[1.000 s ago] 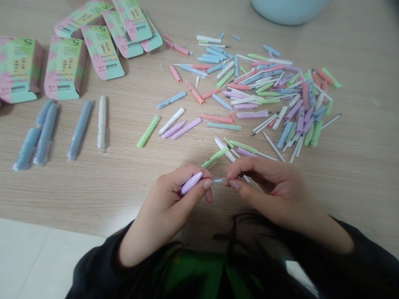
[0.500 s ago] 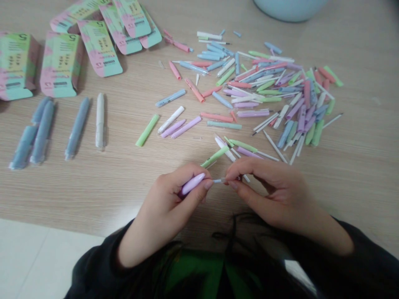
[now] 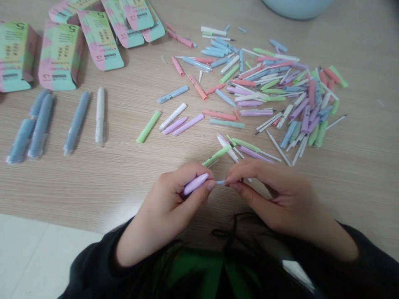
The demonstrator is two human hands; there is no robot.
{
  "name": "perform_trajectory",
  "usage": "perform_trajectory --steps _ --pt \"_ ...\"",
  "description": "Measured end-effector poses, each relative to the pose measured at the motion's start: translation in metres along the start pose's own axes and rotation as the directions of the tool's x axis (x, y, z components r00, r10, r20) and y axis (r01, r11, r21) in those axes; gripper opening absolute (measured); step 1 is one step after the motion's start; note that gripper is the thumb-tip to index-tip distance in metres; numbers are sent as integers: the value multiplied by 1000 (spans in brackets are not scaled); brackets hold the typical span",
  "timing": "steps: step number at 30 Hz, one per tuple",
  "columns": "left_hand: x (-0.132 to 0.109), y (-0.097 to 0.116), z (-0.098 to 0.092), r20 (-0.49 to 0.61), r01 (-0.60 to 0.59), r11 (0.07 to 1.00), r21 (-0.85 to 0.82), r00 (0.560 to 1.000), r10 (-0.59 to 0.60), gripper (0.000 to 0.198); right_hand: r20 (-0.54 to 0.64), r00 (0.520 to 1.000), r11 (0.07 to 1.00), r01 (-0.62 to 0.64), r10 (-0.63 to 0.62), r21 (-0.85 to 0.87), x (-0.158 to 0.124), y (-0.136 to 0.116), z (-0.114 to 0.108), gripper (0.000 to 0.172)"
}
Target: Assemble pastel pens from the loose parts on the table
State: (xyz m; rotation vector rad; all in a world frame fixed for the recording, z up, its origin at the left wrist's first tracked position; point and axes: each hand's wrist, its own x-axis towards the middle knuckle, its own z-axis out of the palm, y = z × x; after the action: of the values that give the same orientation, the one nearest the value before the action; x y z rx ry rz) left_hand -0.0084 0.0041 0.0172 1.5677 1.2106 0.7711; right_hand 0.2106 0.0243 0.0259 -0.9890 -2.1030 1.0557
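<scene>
My left hand [image 3: 174,203] is closed around a purple pen part [image 3: 195,185] with a tapered end. Its thumb and forefinger also pinch one end of a small light-blue piece [image 3: 220,182]. My right hand [image 3: 268,191] pinches the other end of that piece; whatever else sits between its fingertips is hidden. Just beyond my left fingers lies a green pen part [image 3: 218,155], close to a white pen part [image 3: 227,148] and a purple pen part [image 3: 254,153].
A loose heap of coloured pen barrels, caps and white refills [image 3: 280,87] covers the right side. Blue pens [image 3: 76,123] and a white pen [image 3: 100,116] lie at left, below several pink-and-green boxes [image 3: 59,58]. A light-blue rounded object [image 3: 299,8] stands at the back.
The view has shifted slightly. My hands keep the same hold, with the blue piece still between them; the gap between my fingertips looks a little narrower.
</scene>
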Motion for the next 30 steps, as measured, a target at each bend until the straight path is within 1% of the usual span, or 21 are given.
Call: perform_trajectory --steps 5,8,11,14,15,18,20,23,25,27,29,30 --pt "1 0 2 4 17 999 -29 1000 -17 12 0 1000 1000 -2 2 -23 1 -4 2 20" --pt "1 0 3 6 73 987 -145 997 -73 5 -6 1000 1000 -22 22 -15 2 -4 5 20" --pt "0 -1 0 42 123 957 -264 992 -116 7 -1 999 997 -48 48 59 3 -4 9 21" --pt "-3 -1 -4 96 134 927 -349 990 -106 1 -2 994 984 -105 106 143 5 -5 11 22" --pt "-3 -1 -4 104 136 917 -374 989 -104 2 -3 991 979 -131 134 158 5 -5 11 22" --pt "-2 0 -4 99 148 904 -400 988 -118 3 7 982 967 -190 191 172 4 -6 13 20" --pt "1 0 -1 70 152 908 -392 988 -135 6 3 981 963 -193 196 189 2 -5 16 19" --pt "5 0 2 -31 115 924 -365 990 -135 20 10 981 943 -191 196 273 -2 -1 24 18" --pt "7 -2 2 -64 77 938 -338 992 -105 27 20 981 916 -189 195 354 -4 3 29 24" --pt "7 -4 0 -103 49 954 -295 991 -83 28 21 981 894 -183 191 408 -3 7 31 30" --pt "6 -6 -3 -209 36 985 -170 975 -71 24 -3 984 885 -160 180 436 -1 10 30 30" --pt "5 -8 -6 -277 37 998 -51 959 -50 22 -13 984 878 -154 180 453 0 12 29 28"
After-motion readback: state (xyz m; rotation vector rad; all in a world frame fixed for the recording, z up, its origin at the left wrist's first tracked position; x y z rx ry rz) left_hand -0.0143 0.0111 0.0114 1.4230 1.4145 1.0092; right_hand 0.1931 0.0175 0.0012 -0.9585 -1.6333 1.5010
